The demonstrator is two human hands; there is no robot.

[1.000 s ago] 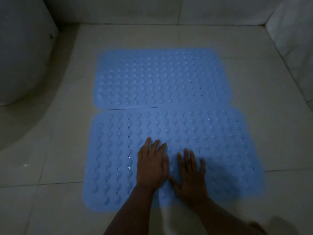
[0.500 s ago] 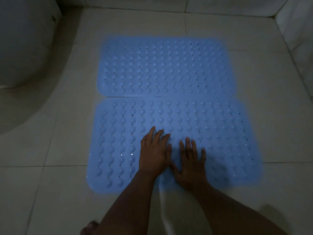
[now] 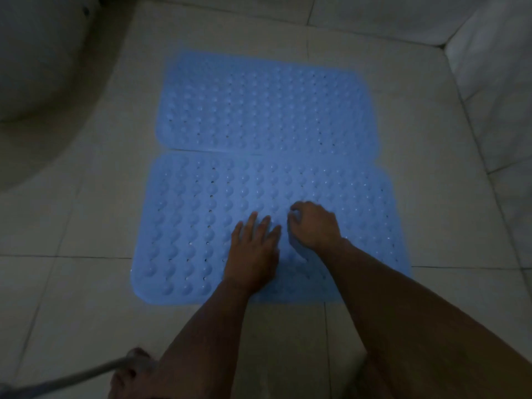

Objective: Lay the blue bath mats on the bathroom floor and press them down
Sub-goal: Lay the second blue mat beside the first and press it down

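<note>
Both mats lie flat mid-frame, long axes running left-right, edges touching. Your left hand presses the near mat with straight, spread fingers; your right hand has fingers curled, holding nothing. The far mat lies beyond both fingertips.

This is a dim home bathroom. Pale floor tiles with grout lines run up to tiled walls at the right and top of the frame, a white toilet base curves in at upper left, and two blue studded bath mats lie side by side on the floor.
</note>
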